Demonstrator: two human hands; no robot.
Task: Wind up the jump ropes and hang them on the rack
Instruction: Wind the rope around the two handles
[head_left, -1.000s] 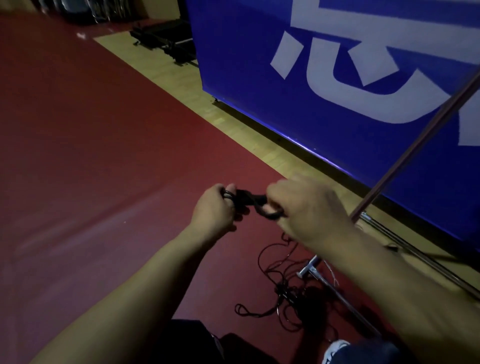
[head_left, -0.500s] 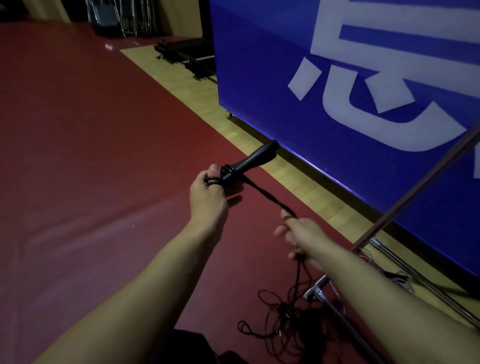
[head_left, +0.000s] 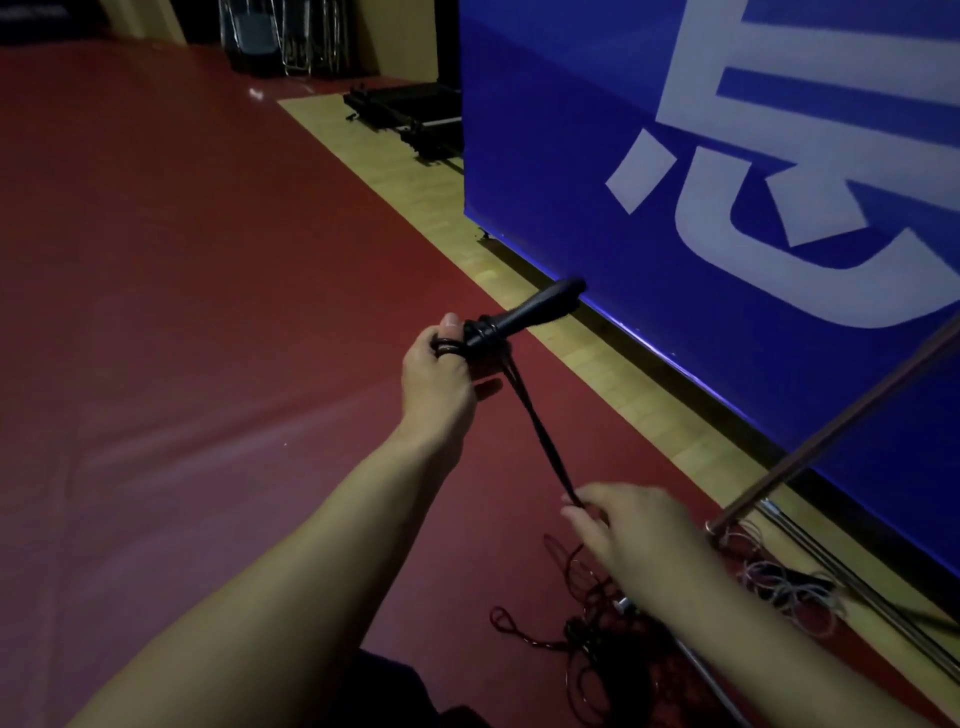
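Observation:
My left hand (head_left: 439, 371) grips the near end of a black jump rope handle (head_left: 524, 314) that points up and to the right. A few turns of black cord are wound round the handle's base and my fingers. From there the doubled cord (head_left: 540, 436) runs taut, down to my right hand (head_left: 631, 530), which pinches it. Below that hand a loose tangle of black rope (head_left: 592, 639) lies on the red floor. The rack's slanted metal pole (head_left: 841, 426) rises at the right, with its base bars (head_left: 852, 577) on the floor.
A tall blue banner board (head_left: 623, 182) with white lettering stands along the right. A strip of pale wooden floor runs beside the red mat. Pale thin cords (head_left: 789, 587) lie by the rack base. Dark equipment (head_left: 410, 119) sits at the back.
A second ago both hands were close together on the handle. My right hand has since drawn down and to the right, pulling the cord taut, while the left holds the handle raised.

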